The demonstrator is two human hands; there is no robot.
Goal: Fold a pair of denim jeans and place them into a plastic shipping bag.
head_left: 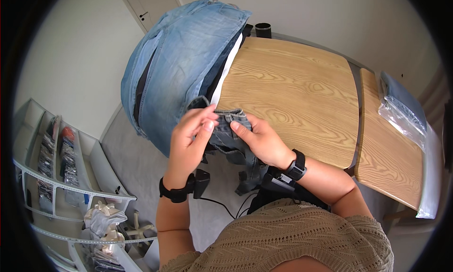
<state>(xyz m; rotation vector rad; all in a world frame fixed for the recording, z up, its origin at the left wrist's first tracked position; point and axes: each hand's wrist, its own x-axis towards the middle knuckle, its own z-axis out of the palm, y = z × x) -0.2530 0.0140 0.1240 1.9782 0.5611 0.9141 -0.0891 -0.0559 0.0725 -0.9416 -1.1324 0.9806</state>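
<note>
Dark jeans (226, 141), gray-blue & faded, hang in front of me by the near edge of the wood tabletop (292, 97), waist up, cloth dangling over the floor. My R hand (264, 139) grips the waistband (232, 112), thumb pressed on front nr a belt loop. My L hand (186, 140) is at the other side, fingers bent, thumb nr fingertips; can't tell if it's pinching cloth.

Risk, as I judge it: if my R thumb slips, the wt of the hanging denim cld drag the waist down & twist it. Loose lower cloth cld snag on the black cables (222, 205) below, or a wrist strap (296, 166) cld catch a fold. To my L, the lt-blue denim pile (179, 59) bulges past the table end; a bump from my L arm cld start it sliding.

Textures: pile's top layer is pale, washed, broad & rounded, w/ a thin white strip (227, 69) along its R side. Tabletop is smooth, swirly-grained, rounded corners. Far R, folded blue denim in a clear bag (401, 100), glossy & crinkled, prob. slick. My knit top (283, 234): brown, openwork, ribbed edge. Lower L, pale shelving (75, 189) w/ shiny wrapped packs.
</note>
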